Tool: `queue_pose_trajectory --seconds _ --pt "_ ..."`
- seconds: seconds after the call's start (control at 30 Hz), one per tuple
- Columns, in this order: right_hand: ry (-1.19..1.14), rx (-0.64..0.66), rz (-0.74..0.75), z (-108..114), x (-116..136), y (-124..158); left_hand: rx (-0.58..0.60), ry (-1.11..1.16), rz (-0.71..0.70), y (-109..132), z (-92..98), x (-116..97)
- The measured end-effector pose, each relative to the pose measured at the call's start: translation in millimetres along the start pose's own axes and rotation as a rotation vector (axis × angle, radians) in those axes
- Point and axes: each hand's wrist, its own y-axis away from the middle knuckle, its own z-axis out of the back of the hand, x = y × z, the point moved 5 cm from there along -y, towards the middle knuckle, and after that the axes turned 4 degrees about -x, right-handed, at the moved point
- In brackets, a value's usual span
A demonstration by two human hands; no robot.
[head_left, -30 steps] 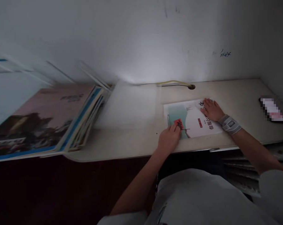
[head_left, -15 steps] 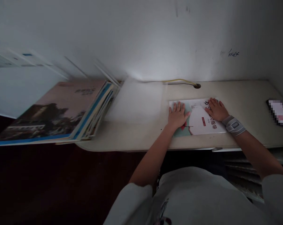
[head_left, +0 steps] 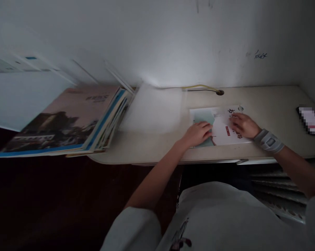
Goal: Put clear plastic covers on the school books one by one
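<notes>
A thin booklet [head_left: 221, 134] lies flat on the pale desk, its cover pale pink and green with dark lettering and a small red label. Over the booklet's left part is my left hand [head_left: 198, 134], its fingers loosely bent and holding nothing. My right hand [head_left: 244, 125], a grey band on its wrist, hovers at or just above the lettered right part, fingers apart and slightly curled. Whether the fingertips touch the cover, I cannot tell. Left of the booklet lies a whitish translucent sheet [head_left: 154, 111].
A stack of large books or magazines [head_left: 66, 118] overhangs the front edge of the desk [head_left: 147, 150] at the left. At the right lies a phone [head_left: 311, 119]. A yellow cable [head_left: 199, 85] runs along the wall into a desk hole [head_left: 220, 92].
Both hands, earlier spread flat on the booklet, have lifted and bent their fingers. My left hand has drawn nearer the front edge, uncovering the green corner. The booklet stays about where it was.
</notes>
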Motion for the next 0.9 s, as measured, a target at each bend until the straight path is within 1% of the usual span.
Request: queue_pose_trajectory --seconds 0.03,0.1,0.13,0.2,0.3,0.4,0.5,0.57,0.67,0.77,0.83,0.9 --pt "-0.009 0.03 0.088 3 14 6 0.031 0.018 -0.084 5 0.7 -9" --pt "0.009 0.086 0.237 6 40 18 0.062 -0.013 -0.188 15 1.5 -24" --pt "0.036 0.101 0.284 6 49 25 0.077 -0.05 -0.214 20 1.3 -30" --pt "0.101 0.096 0.317 5 58 35 0.11 -0.127 -0.233 28 0.9 -36" --pt "0.15 0.057 0.348 6 55 48 0.138 -0.19 -0.24 36 4.1 -39" --pt "0.152 0.064 0.375 11 45 61 0.137 -0.171 -0.241 43 7.8 -37" --pt "0.173 0.069 0.361 15 36 73 0.102 -0.166 -0.246 50 5.7 -32" --pt "0.196 0.054 0.346 16 33 81 0.045 -0.159 -0.247 55 1.6 -29" --pt "0.203 0.02 0.308 15 30 89 -0.035 -0.118 -0.229 61 -5.3 -24" --pt "0.187 0.016 0.253 14 26 93 -0.049 -0.108 -0.204 63 -9.4 -21" --pt "0.181 0.036 0.212 15 26 94 -0.045 -0.121 -0.201 64 -8.3 -22" --pt "0.171 0.039 0.163 19 29 93 -0.066 -0.119 -0.189 66 -3.8 -26"
